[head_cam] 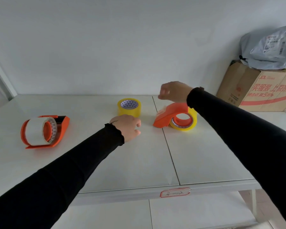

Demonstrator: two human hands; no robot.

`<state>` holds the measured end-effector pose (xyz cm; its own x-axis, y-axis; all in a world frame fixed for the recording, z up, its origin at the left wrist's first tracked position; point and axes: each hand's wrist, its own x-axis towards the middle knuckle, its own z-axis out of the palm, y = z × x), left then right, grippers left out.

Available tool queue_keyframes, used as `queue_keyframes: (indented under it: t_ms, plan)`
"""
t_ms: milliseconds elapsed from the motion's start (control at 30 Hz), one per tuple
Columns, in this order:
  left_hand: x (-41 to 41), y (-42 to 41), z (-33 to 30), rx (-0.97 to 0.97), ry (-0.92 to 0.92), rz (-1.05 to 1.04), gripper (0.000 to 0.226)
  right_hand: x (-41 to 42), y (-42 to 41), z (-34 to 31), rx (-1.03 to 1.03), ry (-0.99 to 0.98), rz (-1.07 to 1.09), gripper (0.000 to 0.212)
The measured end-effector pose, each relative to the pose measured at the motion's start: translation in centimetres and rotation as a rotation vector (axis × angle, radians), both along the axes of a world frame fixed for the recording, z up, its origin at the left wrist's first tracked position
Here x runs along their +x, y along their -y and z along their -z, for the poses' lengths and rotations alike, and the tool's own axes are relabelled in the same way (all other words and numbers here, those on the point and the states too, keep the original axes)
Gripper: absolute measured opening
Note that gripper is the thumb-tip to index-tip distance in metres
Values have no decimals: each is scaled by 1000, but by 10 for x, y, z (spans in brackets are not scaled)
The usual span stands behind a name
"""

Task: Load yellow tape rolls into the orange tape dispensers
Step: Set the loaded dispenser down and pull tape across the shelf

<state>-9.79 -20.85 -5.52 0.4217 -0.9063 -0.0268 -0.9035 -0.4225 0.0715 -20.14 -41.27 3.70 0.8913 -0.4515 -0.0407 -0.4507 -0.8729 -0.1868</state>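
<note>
A loose yellow tape roll (129,107) stands flat on the white table (139,159), at the middle back. To its right lies an orange tape dispenser (169,115) with a yellow roll (188,125) seated on its hub. At the far left a second orange dispenser (61,128) lies on its side and carries a whitish roll (35,131). My left hand (128,128) rests on the table just in front of the loose roll, fingers curled, holding nothing. My right hand (173,92) hovers above the loaded dispenser, fingers curled, not touching it.
A cardboard box (257,90) with red print stands at the back right, with a grey plastic parcel bag (269,47) on top. A seam (167,144) runs across the table top. A red-framed label (174,192) is stuck on the front edge.
</note>
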Motion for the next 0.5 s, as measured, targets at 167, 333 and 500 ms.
queue_keyframes:
  t_ms: [167, 333, 500]
  plan:
    - [-1, 4, -1, -15, -5, -11, 42, 3, -5, 19, -271, -396, 90, 56]
    - [-2, 4, -2, -43, -12, -5, 43, 34, -18, 41, 15, -148, 142, 29]
    - [-1, 3, -3, -40, -28, -9, 45, 46, -26, 46, 366, -55, 2, 33]
